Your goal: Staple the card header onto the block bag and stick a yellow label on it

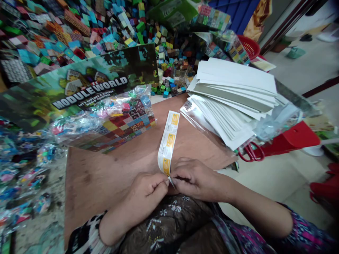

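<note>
Label strip [167, 141] lies across tabletop [97, 180], far end near tabletop's far edge. Left hand [149, 190] and right hand [194, 180]: each grip pinching strip's end by tabletop's near edge. Best: fingertips close, slow even pull.

Label strip [169, 139] | white-yellow | on brown board [100, 176] | lower end apparently bent

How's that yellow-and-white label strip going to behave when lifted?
The label strip probably flexes easily: it curves near the left hand and right hand. It's likely very light, looking paper-thin. Its far end may slide, as nothing visible weighs it down on the brown board.
</note>
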`<state>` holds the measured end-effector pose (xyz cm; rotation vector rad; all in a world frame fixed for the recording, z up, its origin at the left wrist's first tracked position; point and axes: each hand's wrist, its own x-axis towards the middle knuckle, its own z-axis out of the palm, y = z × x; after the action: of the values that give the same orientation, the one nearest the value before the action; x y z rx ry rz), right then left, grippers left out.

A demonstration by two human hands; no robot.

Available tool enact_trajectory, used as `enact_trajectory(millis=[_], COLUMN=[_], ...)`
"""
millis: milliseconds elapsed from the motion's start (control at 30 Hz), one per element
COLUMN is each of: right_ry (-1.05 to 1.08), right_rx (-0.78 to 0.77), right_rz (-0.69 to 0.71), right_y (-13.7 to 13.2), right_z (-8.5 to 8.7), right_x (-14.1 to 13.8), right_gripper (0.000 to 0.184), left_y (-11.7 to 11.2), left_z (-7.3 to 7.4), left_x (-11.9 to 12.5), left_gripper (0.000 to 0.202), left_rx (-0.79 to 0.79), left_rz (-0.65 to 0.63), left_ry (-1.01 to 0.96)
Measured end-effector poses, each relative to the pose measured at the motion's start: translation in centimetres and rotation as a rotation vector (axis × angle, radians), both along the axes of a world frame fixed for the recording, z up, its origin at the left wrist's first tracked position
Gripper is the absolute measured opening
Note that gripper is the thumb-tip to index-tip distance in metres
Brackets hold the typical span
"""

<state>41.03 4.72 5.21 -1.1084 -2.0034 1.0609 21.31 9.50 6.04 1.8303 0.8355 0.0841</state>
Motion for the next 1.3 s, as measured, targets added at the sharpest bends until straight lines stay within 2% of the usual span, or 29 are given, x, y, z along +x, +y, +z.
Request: enact_trajectory(millis=[233,400,633,767,933,1133,1300], right_ry=[-0.103,-0.039,0.007,0.007,0.038,0.066,0.055], right_rx=[0.020,0.027,0.012,0.003,-0.052,-0.073,-0.071], right_rz=[0.010,-0.004,-0.075,-0.023,0.039,0.029,0.028], right_y=[-0.11,0.08,-0.18,-0.08,0.16,0.23,0.32], right_z=[0.14,-0.06,-0.19,-0.09,0.06,-0.30,-0.33], right_x=[-0.20,-0.10,-0.33,-0.11,0.48,0.58,0.49], right_gripper=[0.021,0.026,0.016,0.018,0.020,0.014,0.016], left_y=[-0.06,0.10,0.29,0.26,0.35,0.47,0.53], left_z=[-0.40,-0.51,-0.53,-0.48,-0.54,-0.28,-0.44], left_x=[-0.09,-0.23,-0.59,-0.61,-0.64,-0.45,-0.55], left_gripper=[0.029,0.027,0.030,0.029,0.028,0.029,0.029], left_rx=[0.034,0.036,0.062,0.096,0.058,0.036,0.025], left_rz=[0.013,0.016,-0.020,-0.056,-0.074,-0.074,-0.088], left_ry=[-0.024,-0.092,-0.139,-0.172,-0.171,-0.164,-0.139])
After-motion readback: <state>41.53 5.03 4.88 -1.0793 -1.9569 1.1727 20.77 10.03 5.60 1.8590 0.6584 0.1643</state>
